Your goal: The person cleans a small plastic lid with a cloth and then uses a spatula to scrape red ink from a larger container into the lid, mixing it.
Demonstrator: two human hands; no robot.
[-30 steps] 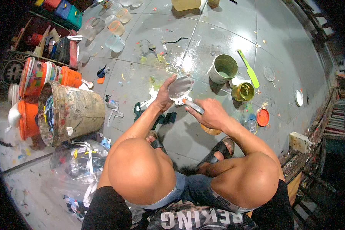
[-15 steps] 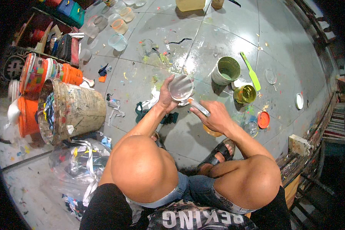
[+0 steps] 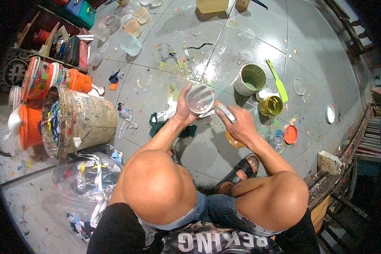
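My left hand [image 3: 183,108] grips a translucent round plastic cup [image 3: 200,98], its opening tilted toward me. Just right of it, my right hand [image 3: 240,125] is closed on a tool [image 3: 225,111] with a pale grey handle and orange near its tip; the working end is hard to make out. Beyond my hands stand a paint-smeared green-and-white bucket [image 3: 249,79] and a yellow-green can [image 3: 270,106], with a lime green spatula [image 3: 277,81] lying beside them. Dark and white rags [image 3: 161,125] lie below the cup.
A stained bucket [image 3: 86,122], orange tubs [image 3: 30,128] and a plastic bag [image 3: 82,178] crowd my left. Clear tubs [image 3: 130,44] and a yellowish jug [image 3: 211,3] stand farther back. An orange lid [image 3: 290,133] and white lid [image 3: 330,113] lie right; racks line the right edge.
My right hand has moved slightly right with the tool, whose handle has pulled away from the cup. The cup has shifted slightly, its opening facing more toward me.
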